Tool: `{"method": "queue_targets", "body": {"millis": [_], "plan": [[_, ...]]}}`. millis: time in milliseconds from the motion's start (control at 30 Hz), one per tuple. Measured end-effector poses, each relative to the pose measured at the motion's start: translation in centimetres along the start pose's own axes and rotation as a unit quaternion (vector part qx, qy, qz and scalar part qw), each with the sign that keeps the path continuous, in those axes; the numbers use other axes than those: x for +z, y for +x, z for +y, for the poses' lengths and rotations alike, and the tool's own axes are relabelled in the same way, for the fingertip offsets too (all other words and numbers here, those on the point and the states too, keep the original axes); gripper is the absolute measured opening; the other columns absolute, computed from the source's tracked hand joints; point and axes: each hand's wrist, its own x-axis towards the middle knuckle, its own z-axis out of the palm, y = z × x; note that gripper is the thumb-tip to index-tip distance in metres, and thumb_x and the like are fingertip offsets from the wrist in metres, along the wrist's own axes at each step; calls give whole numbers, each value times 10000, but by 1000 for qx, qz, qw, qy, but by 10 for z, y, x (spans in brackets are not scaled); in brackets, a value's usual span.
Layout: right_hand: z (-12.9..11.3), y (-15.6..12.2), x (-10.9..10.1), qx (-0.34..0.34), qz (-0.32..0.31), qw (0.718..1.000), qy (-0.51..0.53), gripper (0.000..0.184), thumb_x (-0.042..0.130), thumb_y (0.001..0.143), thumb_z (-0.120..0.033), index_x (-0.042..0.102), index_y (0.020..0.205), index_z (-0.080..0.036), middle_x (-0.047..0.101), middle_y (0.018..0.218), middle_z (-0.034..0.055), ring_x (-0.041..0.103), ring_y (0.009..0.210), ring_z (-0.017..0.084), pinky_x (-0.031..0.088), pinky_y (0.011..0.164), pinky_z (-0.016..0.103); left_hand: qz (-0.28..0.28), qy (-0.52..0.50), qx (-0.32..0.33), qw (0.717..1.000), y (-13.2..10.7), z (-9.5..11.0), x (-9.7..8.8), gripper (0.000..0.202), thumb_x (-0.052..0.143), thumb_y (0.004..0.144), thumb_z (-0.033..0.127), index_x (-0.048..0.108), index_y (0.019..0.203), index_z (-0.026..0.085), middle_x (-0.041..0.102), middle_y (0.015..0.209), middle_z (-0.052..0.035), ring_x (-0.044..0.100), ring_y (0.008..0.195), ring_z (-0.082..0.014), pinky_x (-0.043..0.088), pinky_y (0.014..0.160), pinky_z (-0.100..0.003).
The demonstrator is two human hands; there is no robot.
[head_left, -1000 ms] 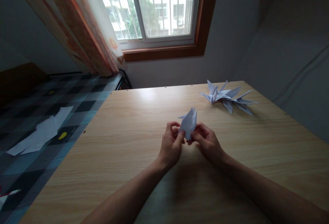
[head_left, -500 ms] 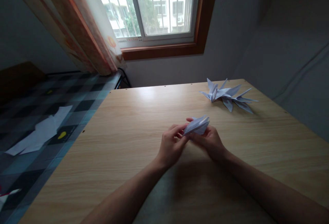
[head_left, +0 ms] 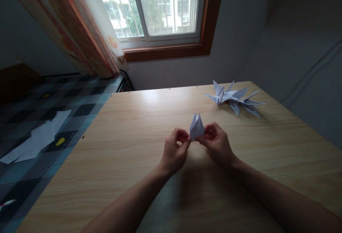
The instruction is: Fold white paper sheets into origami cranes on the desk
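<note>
A small folded white paper piece (head_left: 197,126) stands upright above the wooden table (head_left: 128,144), its points facing up. My left hand (head_left: 175,151) pinches its lower left edge with fingers curled. My right hand (head_left: 217,144) pinches its lower right edge, fingers closed round the fold. Both hands hover just over the middle of the table.
A heap of finished folded paper figures (head_left: 235,98) lies at the table's far right. Loose white sheets (head_left: 34,141) lie on a checkered surface (head_left: 53,119) to the left. A window (head_left: 157,6) and curtain (head_left: 77,22) are behind; a grey wall stands close on the right.
The paper piece lay tipped sideways to the right half a second ago; now it stands upright between both pinching hands. The hands stayed over the same spot.
</note>
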Motion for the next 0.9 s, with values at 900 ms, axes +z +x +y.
{"method": "queue_targets", "body": {"millis": [900], "plan": [[-3, 0, 3, 32, -55, 997, 34, 272, 749, 763, -386, 563, 848, -207, 639, 713, -22, 653, 571, 147, 547, 553, 289, -56, -76, 1, 996, 5, -7, -4, 223, 704, 800, 293, 640, 988, 191, 562, 1207, -84, 614, 758, -107, 506, 677, -240]]}}
